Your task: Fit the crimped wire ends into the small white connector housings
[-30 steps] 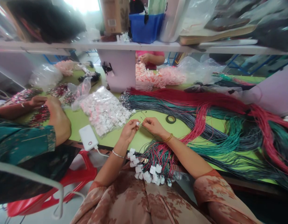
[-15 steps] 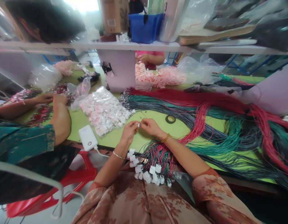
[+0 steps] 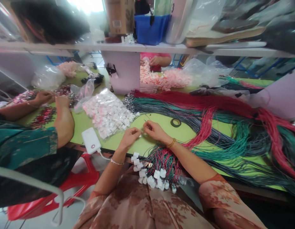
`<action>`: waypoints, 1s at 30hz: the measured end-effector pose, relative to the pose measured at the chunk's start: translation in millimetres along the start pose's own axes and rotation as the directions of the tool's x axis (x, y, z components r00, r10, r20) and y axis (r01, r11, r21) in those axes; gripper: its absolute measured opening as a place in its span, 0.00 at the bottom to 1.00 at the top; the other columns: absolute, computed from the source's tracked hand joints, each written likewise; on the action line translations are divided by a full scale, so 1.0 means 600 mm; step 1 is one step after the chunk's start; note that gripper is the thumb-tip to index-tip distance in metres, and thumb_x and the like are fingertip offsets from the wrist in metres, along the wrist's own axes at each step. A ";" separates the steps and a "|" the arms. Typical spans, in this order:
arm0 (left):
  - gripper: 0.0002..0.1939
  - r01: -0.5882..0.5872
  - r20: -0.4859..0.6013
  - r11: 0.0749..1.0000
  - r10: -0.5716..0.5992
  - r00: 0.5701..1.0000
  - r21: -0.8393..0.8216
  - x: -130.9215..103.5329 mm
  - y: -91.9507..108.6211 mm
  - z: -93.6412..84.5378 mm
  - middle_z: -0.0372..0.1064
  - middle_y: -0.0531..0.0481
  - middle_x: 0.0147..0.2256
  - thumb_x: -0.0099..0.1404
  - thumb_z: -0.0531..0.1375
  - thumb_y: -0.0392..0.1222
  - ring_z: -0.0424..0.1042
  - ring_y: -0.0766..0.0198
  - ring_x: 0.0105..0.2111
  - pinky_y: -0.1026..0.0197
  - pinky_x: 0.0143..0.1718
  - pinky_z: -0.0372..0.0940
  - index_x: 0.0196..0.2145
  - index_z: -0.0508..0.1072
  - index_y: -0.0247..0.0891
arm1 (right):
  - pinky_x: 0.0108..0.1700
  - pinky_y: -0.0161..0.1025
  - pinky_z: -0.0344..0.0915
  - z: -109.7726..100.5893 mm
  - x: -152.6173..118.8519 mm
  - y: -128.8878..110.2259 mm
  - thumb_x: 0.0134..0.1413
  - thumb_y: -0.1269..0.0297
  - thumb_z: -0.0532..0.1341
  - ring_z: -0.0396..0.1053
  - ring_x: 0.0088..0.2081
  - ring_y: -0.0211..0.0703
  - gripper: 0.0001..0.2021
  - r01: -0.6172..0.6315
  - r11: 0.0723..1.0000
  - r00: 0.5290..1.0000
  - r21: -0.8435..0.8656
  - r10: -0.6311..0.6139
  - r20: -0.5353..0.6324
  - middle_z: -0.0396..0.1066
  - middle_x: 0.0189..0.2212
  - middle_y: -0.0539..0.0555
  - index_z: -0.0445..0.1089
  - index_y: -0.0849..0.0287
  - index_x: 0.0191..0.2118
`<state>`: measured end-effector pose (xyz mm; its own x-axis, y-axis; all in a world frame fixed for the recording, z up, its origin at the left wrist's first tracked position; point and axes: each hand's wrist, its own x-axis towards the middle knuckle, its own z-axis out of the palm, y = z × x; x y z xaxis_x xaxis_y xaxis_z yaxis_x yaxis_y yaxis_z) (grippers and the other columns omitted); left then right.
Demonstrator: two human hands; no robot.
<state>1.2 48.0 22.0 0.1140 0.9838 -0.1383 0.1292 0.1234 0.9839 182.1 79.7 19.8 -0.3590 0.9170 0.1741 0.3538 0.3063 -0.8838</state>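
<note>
Over the front of the green table, my left hand (image 3: 130,137) is closed in a pinch on a small white connector (image 3: 140,135), mostly hidden by the fingertips. A short gap to the right, my right hand (image 3: 154,129) has thumb and fingers pressed together. A thin dark wire (image 3: 148,116) shows just above those fingers; the pinch seems to be on it, though the fingertips hide most of it. Below my hands, a bunch of red, green and black wires (image 3: 165,156) with white connectors (image 3: 151,181) on their ends hangs over the table edge at my lap.
A clear bag of white connectors (image 3: 109,113) lies left, beside a white power bank (image 3: 91,140) with a cable. Long wire bundles (image 3: 224,105) cover the right side, near a roll of black tape (image 3: 175,122). A co-worker's arms (image 3: 63,117) are at far left; another person sits opposite.
My hands have moved apart; the left has shifted slightly left and down with the white connector. The view has shifted a little. The co-worker's hands at left have separated.
</note>
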 end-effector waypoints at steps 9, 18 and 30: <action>0.13 0.179 -0.277 0.357 0.246 0.929 0.917 0.017 -0.003 -0.060 0.71 0.36 0.40 0.65 0.54 0.44 0.67 0.47 0.43 0.55 0.36 0.59 0.40 0.75 0.35 | 0.33 0.34 0.63 -0.011 -0.007 0.004 0.38 0.61 0.68 0.66 0.26 0.34 0.14 -0.282 0.753 0.948 0.595 0.313 0.053 0.69 0.24 0.47 0.65 0.59 0.32; 0.11 0.063 -0.265 0.558 0.288 0.920 0.827 0.020 -0.003 -0.051 0.68 0.39 0.42 0.63 0.54 0.37 0.69 0.55 0.38 0.57 0.35 0.59 0.41 0.74 0.38 | 0.27 0.34 0.59 -0.004 -0.009 -0.007 0.36 0.56 0.71 0.60 0.22 0.32 0.15 -0.252 0.747 0.950 0.616 0.312 0.010 0.67 0.23 0.47 0.70 0.60 0.28; 0.14 0.086 0.089 0.759 -0.038 0.995 -0.645 0.031 0.008 -0.001 0.70 0.51 0.31 0.50 0.69 0.37 0.69 0.71 0.29 0.67 0.32 0.63 0.35 0.72 0.35 | 0.27 0.33 0.57 0.011 -0.018 -0.036 0.48 0.61 0.60 0.58 0.23 0.34 0.07 0.003 0.989 0.972 0.151 0.033 -0.234 0.64 0.20 0.47 0.67 0.59 0.28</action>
<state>3.2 67.2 24.1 0.1960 0.9631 -0.1846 -0.5275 0.2622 0.8081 172.6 61.3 33.7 -0.1348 0.9609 0.2420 0.2180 0.2670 -0.9387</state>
